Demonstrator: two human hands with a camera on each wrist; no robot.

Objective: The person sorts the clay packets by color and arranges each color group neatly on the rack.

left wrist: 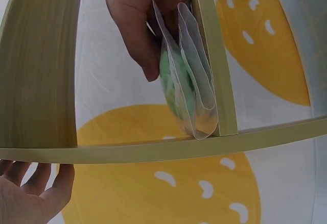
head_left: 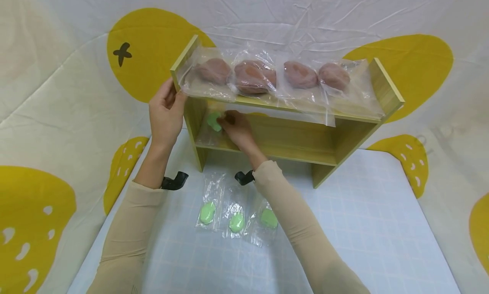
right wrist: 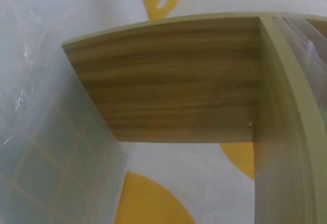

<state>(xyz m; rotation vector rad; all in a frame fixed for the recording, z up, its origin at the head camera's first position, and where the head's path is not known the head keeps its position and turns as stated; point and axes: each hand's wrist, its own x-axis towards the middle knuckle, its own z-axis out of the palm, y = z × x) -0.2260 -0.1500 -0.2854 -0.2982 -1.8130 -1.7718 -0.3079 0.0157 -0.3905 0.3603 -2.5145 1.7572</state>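
Note:
My left hand point(head_left: 166, 116) rests its fingertips against the outer face of the small wooden shelf's left side panel point(left wrist: 138, 150), near the top board. Inside the left end of the middle board, my right hand point(head_left: 238, 130) holds a clear plastic bag with a green lump point(head_left: 214, 121) in it. In the left wrist view the thumb of the right hand point(left wrist: 135, 17) lies along one side of the bag point(left wrist: 191, 91), whose bottom edge touches the side panel. The other fingers are partly hidden behind the plastic. The right wrist view shows no hand.
Several clear bags with reddish-brown lumps point(head_left: 255, 76) lie along the top board, some plastic hanging over its front edge. Three bags with green lumps point(head_left: 237, 222) lie on the light checked tablecloth point(head_left: 363, 226) before the shelf. A patterned cloth point(head_left: 305, 14) hangs behind.

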